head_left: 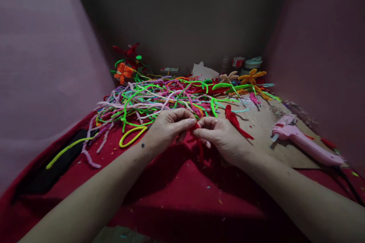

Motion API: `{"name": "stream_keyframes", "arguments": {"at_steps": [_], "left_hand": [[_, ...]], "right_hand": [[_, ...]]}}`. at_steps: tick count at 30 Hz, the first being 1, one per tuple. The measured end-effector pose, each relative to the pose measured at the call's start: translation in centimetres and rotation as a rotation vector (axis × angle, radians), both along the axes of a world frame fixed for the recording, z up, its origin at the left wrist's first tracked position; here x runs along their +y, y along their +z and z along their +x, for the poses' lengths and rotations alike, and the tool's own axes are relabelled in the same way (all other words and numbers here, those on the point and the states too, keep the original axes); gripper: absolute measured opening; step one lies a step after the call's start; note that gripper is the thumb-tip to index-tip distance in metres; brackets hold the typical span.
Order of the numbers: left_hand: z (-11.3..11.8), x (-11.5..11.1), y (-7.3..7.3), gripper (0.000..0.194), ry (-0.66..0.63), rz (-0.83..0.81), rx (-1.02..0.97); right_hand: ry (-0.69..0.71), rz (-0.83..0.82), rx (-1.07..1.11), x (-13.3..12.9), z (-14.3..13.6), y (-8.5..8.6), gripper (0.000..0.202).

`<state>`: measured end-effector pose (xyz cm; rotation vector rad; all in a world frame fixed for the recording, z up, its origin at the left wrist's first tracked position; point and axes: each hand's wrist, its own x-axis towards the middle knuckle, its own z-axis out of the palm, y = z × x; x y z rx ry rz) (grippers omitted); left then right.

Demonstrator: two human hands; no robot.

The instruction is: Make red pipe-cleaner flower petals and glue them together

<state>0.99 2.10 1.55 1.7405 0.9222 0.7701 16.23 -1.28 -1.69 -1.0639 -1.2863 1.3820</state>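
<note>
Between my two hands, above the red cloth, is a red pipe cleaner (200, 151), its lower end hanging down. My left hand (172, 125) pinches it with thumb and forefinger. From the other side my right hand (218, 133) pinches it too, the fingertips of both hands almost meeting. Part of the pipe cleaner is hidden behind the fingers. Just beyond my right hand, a bent red pipe-cleaner piece (235, 121) lies on the board. A tangled heap of coloured pipe cleaners (159, 100) spreads beyond both hands.
A pink glue gun (302, 138) rests on the brown board (262, 121) at right, its cord trailing off. Finished flowers, one orange (124, 73), stand at the back. At left are a dark flat object (57, 163) and a yellow loop (131, 136). Pink walls flank the table.
</note>
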Motion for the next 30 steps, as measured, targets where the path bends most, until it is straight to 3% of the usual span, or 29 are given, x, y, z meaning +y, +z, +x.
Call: {"name": "stream_keyframes", "arguments": {"at_steps": [5,11,15,22,24,28,30], "left_hand": [[0.22,-0.28,-0.13,0.014,0.061,0.199,0.155],[-0.07,-0.2,-0.43,0.014,-0.01,0.551,0.354],[-0.18,-0.04,-0.41,0.014,0.01,0.618,0.376],[-0.1,-0.06,-0.44,0.011,0.039,0.651,0.335],[0.04,-0.14,-0.43,0.011,0.058,0.548,0.284],[0.46,-0.42,-0.24,0.014,0.027,0.071,0.142],[0.65,-0.55,-0.13,0.016,0.02,-0.046,0.101]], "right_hand": [[0.022,-0.036,0.053,0.12,-0.09,-0.27,0.015],[0.039,-0.044,-0.063,0.19,0.01,-0.17,0.016],[0.056,-0.062,0.012,0.12,-0.05,-0.21,0.016],[0.035,-0.055,-0.072,-0.03,0.08,-0.24,0.016],[0.031,-0.077,-0.049,-0.03,0.05,-0.11,0.018],[-0.013,-0.115,0.012,0.01,-0.06,0.01,0.018],[-0.04,-0.126,0.028,0.04,-0.08,-0.04,0.018]]}}
